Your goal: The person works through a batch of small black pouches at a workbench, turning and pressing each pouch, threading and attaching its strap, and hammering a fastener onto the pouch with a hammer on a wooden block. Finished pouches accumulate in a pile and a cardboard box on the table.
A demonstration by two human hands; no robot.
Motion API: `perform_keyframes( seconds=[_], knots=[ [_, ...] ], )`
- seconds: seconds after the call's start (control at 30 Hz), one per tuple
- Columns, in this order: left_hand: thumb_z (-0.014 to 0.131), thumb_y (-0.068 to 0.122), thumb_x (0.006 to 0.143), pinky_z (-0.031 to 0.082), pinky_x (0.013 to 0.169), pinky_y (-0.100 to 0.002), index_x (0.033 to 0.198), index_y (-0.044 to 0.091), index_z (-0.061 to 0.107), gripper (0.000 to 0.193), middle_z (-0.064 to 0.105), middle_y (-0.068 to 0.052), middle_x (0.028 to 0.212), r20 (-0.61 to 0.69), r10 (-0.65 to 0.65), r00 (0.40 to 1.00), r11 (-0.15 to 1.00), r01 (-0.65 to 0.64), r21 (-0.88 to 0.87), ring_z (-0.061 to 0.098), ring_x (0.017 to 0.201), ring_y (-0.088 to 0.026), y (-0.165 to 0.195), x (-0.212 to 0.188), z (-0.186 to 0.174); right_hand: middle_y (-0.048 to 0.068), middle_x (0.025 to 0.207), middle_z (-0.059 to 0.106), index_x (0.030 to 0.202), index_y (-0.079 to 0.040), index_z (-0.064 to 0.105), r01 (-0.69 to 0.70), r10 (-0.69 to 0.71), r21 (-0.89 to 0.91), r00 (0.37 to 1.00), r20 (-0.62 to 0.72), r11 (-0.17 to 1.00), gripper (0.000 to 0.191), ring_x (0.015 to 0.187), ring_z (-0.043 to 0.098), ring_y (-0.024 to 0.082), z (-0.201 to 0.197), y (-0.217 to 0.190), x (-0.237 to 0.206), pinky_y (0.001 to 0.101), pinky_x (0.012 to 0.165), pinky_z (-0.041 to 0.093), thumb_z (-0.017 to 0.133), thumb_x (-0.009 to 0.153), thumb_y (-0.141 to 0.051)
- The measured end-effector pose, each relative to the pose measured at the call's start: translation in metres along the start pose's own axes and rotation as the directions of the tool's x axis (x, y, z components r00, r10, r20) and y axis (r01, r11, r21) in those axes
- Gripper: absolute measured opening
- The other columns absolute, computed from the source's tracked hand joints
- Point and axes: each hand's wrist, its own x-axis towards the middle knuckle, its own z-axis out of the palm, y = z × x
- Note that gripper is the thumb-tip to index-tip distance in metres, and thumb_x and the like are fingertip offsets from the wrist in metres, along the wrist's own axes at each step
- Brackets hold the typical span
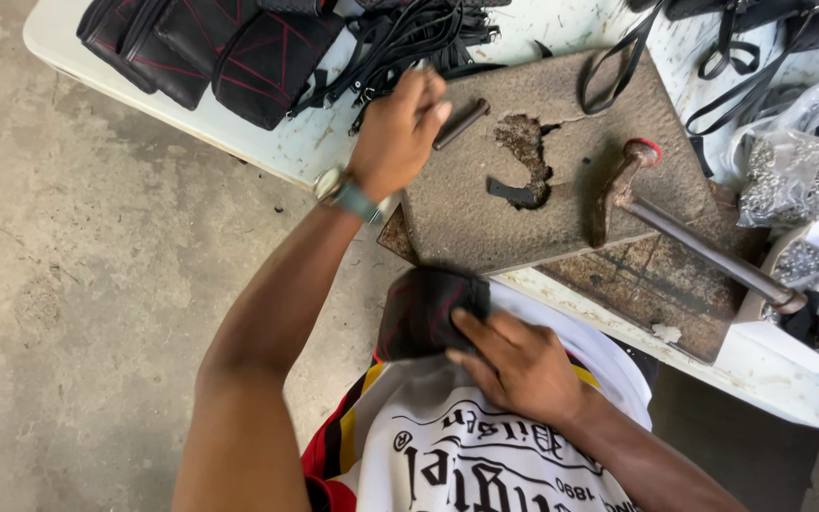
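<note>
While the right hand [523, 365] presses a black pouch [424, 308] against the lap below the pitted block [542, 199], fingers closed on it for steadiness, the left hand [398, 133] pinches a strap [386, 57] at the block's upper-left corner. A hammer [684, 228] rests across the block on the counter [267, 142].

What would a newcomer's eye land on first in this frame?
Probably the worn brown slab mid-table, with a gouged hole in its middle and a rusty hammer lying on its right side. The left hand reaches over the slab's upper left corner beside a short metal punch. Below the table edge, the right hand presses a black pouch against the lap.
</note>
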Motion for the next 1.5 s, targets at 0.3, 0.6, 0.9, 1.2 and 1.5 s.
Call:
perform_keyframes(
  seconds=[0.3,0.6,0.9,1.2,1.5],
  knots=[
    [0.058,0.016,0.105,0.050,0.051,-0.047,0.141,0.003,0.035,0.045,0.072,-0.019,0.086,0.015,0.032,0.999,0.982,-0.034,0.187,0.070,0.074,-0.040,-0.044,0.041,0.043,0.004,0.067,0.046,0.119,0.004,0.065,0.105,-0.102,0.150,0.994,-0.028,0.983,0.054,0.050,0.048,0.019,-0.024,0.002,-0.031,0.0354,0.047,0.043,0.089,0.075,-0.017],
    [0.058,0.018,0.107,0.056,0.056,-0.045,0.120,0.006,0.042,0.024,0.074,-0.017,0.098,-0.037,0.066,0.997,0.979,-0.057,0.193,0.074,0.079,-0.038,-0.037,0.008,0.042,0.010,0.082,0.062,0.118,-0.002,0.067,-0.074,0.078,-0.048,0.991,0.109,0.996,0.043,0.063,0.063,0.026,0.004,-0.005,-0.004,0.0381,0.052,0.054,0.078,0.085,-0.028],
    [0.070,0.021,0.109,0.063,0.083,-0.035,0.107,0.007,0.061,0.017,0.075,-0.009,0.102,-0.029,-0.060,0.998,0.976,0.053,-0.213,0.075,0.095,-0.020,0.007,-0.012,-0.010,0.012,0.087,0.067,0.123,-0.002,0.068,-0.121,0.123,-0.037,0.988,0.093,0.992,0.052,0.066,0.067,0.028,0.007,-0.001,-0.009,0.0388,0.053,0.056,0.080,0.083,-0.031],
    [0.066,0.018,0.105,0.060,0.086,-0.027,0.107,0.004,0.055,0.018,0.068,-0.003,0.097,0.568,-0.116,0.815,0.720,0.463,-0.518,0.070,0.095,-0.011,0.098,-0.101,-0.036,0.012,0.090,0.068,0.119,-0.002,0.070,-0.170,0.175,-0.056,0.979,0.109,0.984,0.044,0.064,0.068,0.027,0.009,-0.006,-0.005,0.0373,0.051,0.056,0.077,0.087,-0.032],
    [0.067,0.022,0.104,0.059,0.084,-0.026,0.106,0.006,0.055,0.021,0.069,-0.002,0.093,0.573,-0.084,0.815,0.775,0.415,-0.476,0.068,0.090,-0.008,0.097,-0.102,-0.038,0.012,0.091,0.069,0.118,-0.001,0.070,-0.160,0.162,-0.025,0.982,0.093,0.987,0.044,0.064,0.068,0.026,0.004,-0.007,0.000,0.0370,0.052,0.057,0.077,0.087,-0.031]
  ],
)
